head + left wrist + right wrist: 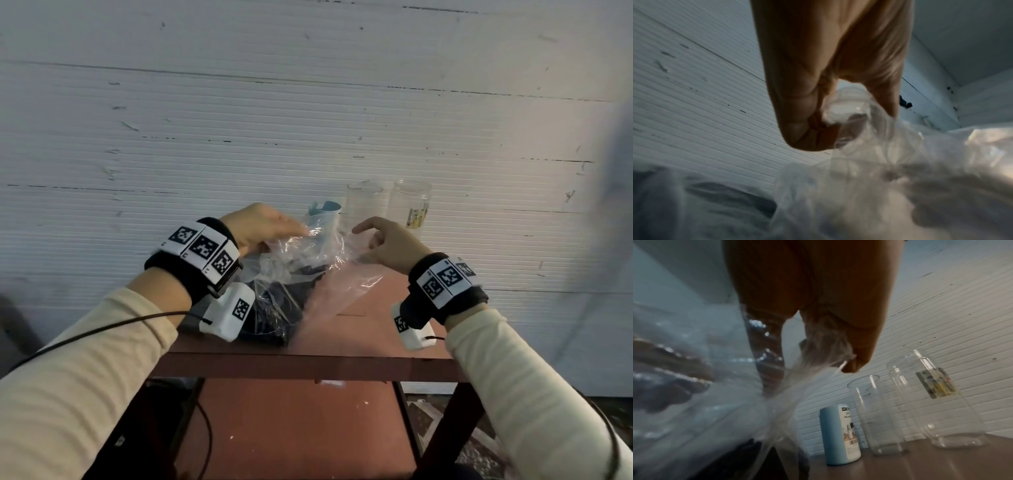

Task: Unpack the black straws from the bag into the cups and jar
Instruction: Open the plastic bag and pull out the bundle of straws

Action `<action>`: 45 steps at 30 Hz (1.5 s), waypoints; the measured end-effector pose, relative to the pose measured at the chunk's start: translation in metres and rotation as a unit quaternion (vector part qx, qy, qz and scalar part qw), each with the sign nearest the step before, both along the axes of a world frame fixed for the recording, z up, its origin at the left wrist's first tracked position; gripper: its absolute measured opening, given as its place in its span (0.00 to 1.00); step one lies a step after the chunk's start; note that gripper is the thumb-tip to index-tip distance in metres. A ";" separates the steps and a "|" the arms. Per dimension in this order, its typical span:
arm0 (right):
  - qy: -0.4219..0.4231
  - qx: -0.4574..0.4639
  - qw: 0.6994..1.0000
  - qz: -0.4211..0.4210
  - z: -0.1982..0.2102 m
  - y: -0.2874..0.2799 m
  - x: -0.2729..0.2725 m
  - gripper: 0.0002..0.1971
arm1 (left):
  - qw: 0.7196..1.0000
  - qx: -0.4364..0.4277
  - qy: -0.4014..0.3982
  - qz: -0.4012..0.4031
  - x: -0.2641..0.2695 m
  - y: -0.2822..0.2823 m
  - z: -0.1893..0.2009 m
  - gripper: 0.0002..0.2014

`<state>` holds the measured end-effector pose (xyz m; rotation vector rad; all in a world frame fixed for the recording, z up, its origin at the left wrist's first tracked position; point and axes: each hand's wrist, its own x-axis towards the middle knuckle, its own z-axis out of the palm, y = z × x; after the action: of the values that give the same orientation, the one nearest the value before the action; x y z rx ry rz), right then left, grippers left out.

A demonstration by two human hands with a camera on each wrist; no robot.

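A clear plastic bag (301, 270) lies on the reddish table (359, 329), with black straws (274, 308) bunched in its near end. My left hand (263, 229) pinches the bag's left mouth edge (851, 129). My right hand (383, 243) grips the right edge, plastic gathered in its fingers (826, 345). At the back stand a blue cup (325, 209) (838, 436), a clear cup (364, 202) (875, 417) and a clear labelled jar (411, 205) (931, 400), all without straws.
A ribbed white wall (239, 120) rises right behind the table. A lower shelf (294, 428) sits beneath the tabletop, with black cables to its left. The cups and jar stand just beyond my right hand.
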<state>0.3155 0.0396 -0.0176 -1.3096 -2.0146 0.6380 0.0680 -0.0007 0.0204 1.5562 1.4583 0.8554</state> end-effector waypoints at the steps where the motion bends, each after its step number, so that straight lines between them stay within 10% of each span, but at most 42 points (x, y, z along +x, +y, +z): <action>1: -0.031 0.002 0.999 -0.006 0.000 0.003 -0.002 0.16 | 0.999 0.004 0.048 -0.009 -0.003 0.003 -0.001 0.21; 5: -0.106 0.027 0.994 -0.031 0.003 0.012 -0.005 0.06 | 0.988 -0.003 0.150 -0.033 -0.012 0.010 -0.003 0.34; 13: -0.166 0.017 0.985 -0.035 -0.001 0.025 -0.013 0.17 | 0.990 0.054 0.129 -0.012 -0.025 0.020 -0.010 0.08; 20: -0.001 -0.036 0.999 0.012 -0.010 0.042 -0.025 0.15 | 0.996 0.040 0.063 -0.046 -0.035 0.020 -0.009 0.04; 26: 0.111 -0.054 0.989 0.086 -0.003 0.037 -0.028 0.09 | 0.983 -0.029 -0.006 -0.182 -0.042 0.011 -0.006 0.37; 30: 0.126 -0.009 0.985 0.116 0.003 0.034 -0.038 0.11 | 0.984 -0.046 0.046 -0.164 -0.030 -0.001 0.009 0.13; 32: 0.127 0.001 0.986 0.107 0.005 0.034 -0.042 0.15 | 0.989 -0.051 0.081 -0.110 -0.026 0.002 0.014 0.20; 41: -0.003 -0.030 0.995 0.091 0.011 0.024 -0.050 0.14 | 0.984 -0.004 0.177 -0.018 -0.030 0.024 -0.006 0.03; 45: -0.158 -0.115 0.975 0.104 0.006 0.024 -0.053 0.25 | 0.971 -0.020 0.237 -0.016 -0.019 0.018 -0.010 0.16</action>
<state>0.2622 0.0636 -0.0121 -1.4163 -2.4184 0.8233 0.0491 0.0177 0.0102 1.8301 1.7622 0.4441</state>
